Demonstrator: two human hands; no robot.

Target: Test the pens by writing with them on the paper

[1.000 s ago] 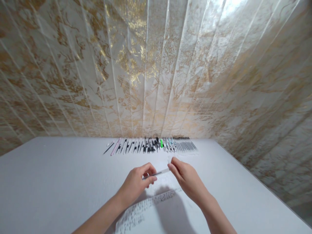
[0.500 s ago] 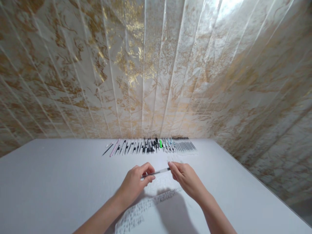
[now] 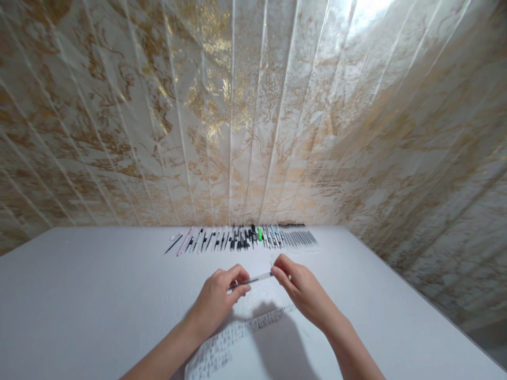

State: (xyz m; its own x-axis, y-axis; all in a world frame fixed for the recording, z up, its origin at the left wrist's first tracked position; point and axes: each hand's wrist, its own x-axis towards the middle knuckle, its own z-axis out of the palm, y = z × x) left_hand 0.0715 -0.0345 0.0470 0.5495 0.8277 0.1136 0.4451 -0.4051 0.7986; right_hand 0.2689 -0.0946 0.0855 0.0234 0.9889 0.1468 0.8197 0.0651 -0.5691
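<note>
A slim pen (image 3: pixel 262 277) with a clear barrel and a dark end spans the gap between my hands, above the table. My left hand (image 3: pixel 222 290) is closed around its left part, thumb and forefinger pinching it. At the pen's dark right end, the thumb and fingers of my right hand (image 3: pixel 298 282) are pressed together; a small pale bit shows at those fingertips, too faint to name. Below the hands lies a sheet of paper (image 3: pixel 237 352) with rows of dark handwriting along its upper and left parts, partly in the hands' shadow.
A long row of pens and pen parts (image 3: pixel 222 241) lies along the far side of the white table (image 3: pixel 99 295), among them a bright green piece (image 3: pixel 260 234) and a pink pen (image 3: pixel 185 241). Behind stands a pleated gold-patterned curtain (image 3: pixel 222 116).
My right hand's fingers have shifted slightly up and curled more at the pen's right end. My left hand keeps the same hold; the view has drifted a little.
</note>
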